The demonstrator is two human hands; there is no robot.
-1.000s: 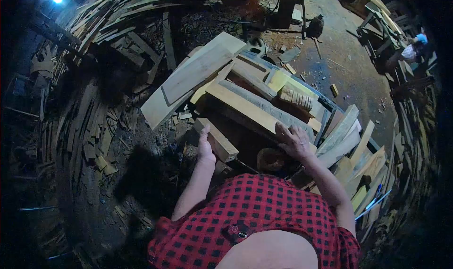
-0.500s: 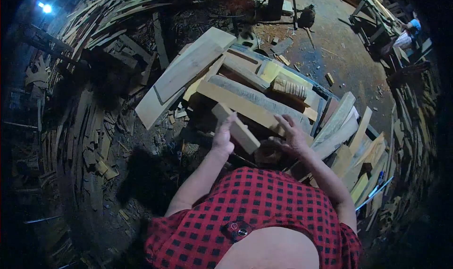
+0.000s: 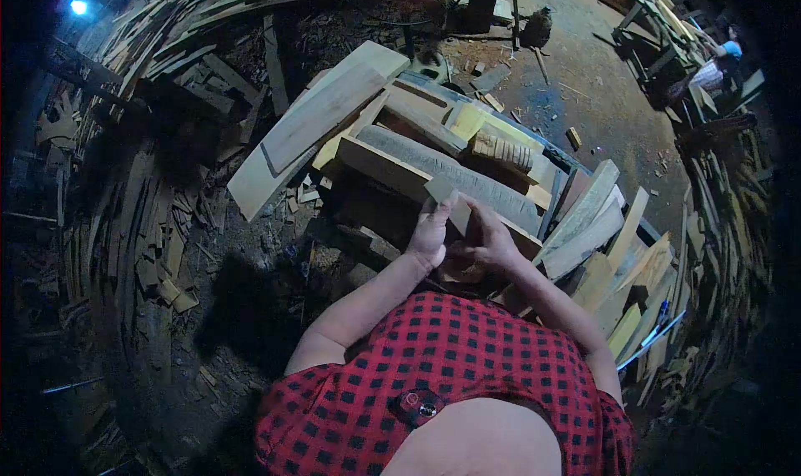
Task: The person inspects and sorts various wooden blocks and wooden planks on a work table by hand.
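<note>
A short wooden block [image 3: 442,191] is held up in front of my chest, its end tilted toward the pile of boards. My left hand [image 3: 430,236] grips it from the left side. My right hand [image 3: 488,241] is closed on its right side, fingers bent against the wood. Just beyond both hands lies a long board [image 3: 380,166] on its edge, beside a grey rounded log [image 3: 434,161]. A block with a row of cuts [image 3: 503,152] rests farther back on the pile.
A wide pale plank [image 3: 313,130] slants at the left of the pile. Offcuts [image 3: 634,301] fan out on the right. Scrap strips [image 3: 167,184] lie at the left. Another person [image 3: 719,63] is at a wooden stand at the far right.
The block has moved right and been turned more upright. My right hand, apart from it before, has closed on it, and my left hand has shifted right.
</note>
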